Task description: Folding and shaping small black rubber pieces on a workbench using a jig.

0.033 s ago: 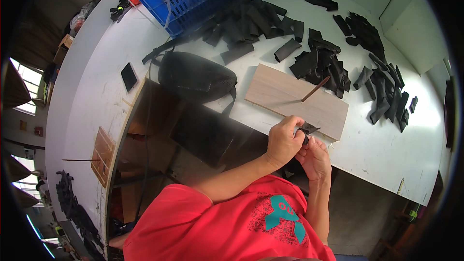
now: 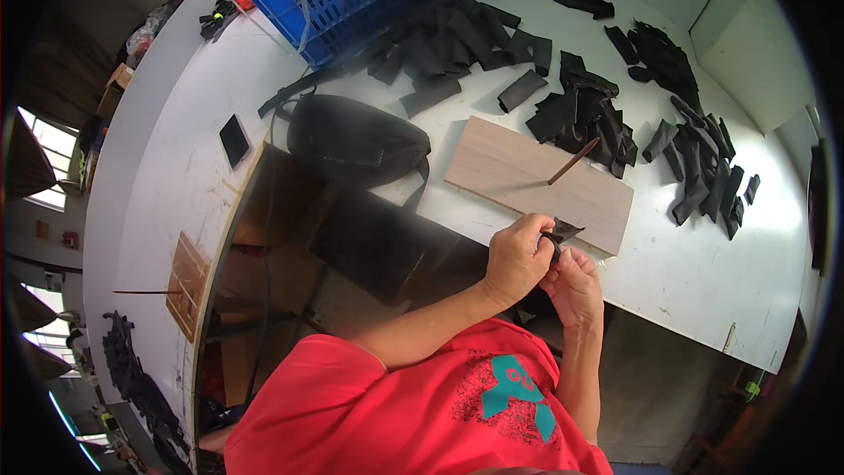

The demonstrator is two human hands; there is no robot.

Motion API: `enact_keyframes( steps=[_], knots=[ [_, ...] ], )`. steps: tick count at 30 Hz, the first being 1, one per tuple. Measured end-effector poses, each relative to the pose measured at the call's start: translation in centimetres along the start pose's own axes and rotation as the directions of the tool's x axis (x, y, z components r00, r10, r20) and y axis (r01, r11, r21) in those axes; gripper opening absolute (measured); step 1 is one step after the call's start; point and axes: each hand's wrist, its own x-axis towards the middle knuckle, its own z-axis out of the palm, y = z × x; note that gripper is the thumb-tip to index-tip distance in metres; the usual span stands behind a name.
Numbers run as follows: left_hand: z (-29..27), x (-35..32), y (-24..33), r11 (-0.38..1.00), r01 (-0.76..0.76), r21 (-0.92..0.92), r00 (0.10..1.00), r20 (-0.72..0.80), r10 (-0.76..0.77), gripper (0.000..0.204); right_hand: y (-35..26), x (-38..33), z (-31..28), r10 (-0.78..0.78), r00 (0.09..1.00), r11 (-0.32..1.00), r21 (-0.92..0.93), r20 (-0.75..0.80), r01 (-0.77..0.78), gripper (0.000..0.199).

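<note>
A small black fabric piece is pinched between my two hands, over the near edge of the white table. My left hand has its fingers closed round the piece, and a pointed flap sticks out past the fingertips. Just below and to the right, my right hand is closed on the piece's lower end, its fingertips pressed together. Much of the fabric is hidden by the fingers. Beyond my hands lies a wooden board with a thin brown stick standing up from it at a tilt.
Several black fabric tubes lie behind the board, with more heaps to the right. A black bag sits left of the board, and a blue crate stands behind it. A phone and a second board are farther left.
The flap of the black fabric piece has shifted slightly, its tip now a little farther right. Both hands stay almost in place and keep hold.
</note>
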Motion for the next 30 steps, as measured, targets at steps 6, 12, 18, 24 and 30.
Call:
enact_keyframes(
  steps=[6,12,18,24,30],
  knots=[
    [-1.7,0.9,-1.4,0.434,0.667,-0.605,0.741,0.598,-0.305,0.027,0.6,0.2,-1.1,-0.128,0.990,0.992,-0.025,-0.056,0.126,0.012],
    [-3.1,0.0,0.0,-0.228,0.787,-0.573,0.601,0.795,0.077,0.037,-0.7,-0.5,0.6,-0.207,0.976,0.977,-0.046,0.066,0.210,0.012],
    [-3.5,1.9,2.2,0.378,0.646,-0.663,0.722,0.692,-0.020,0.035,-1.9,0.3,1.8,-0.448,0.893,0.866,-0.229,0.044,0.445,0.009],
    [-1.7,2.3,3.8,0.768,0.150,-0.623,0.988,0.119,-0.096,0.010,-4.2,0.6,4.6,-0.682,0.696,0.438,-0.637,0.224,0.634,0.006],
    [-4.6,7.4,6.1,0.333,0.506,-0.796,0.861,0.486,-0.148,0.013,-9.1,1.8,8.2,-0.601,0.762,0.441,-0.695,0.242,0.568,0.013]
  ],
)
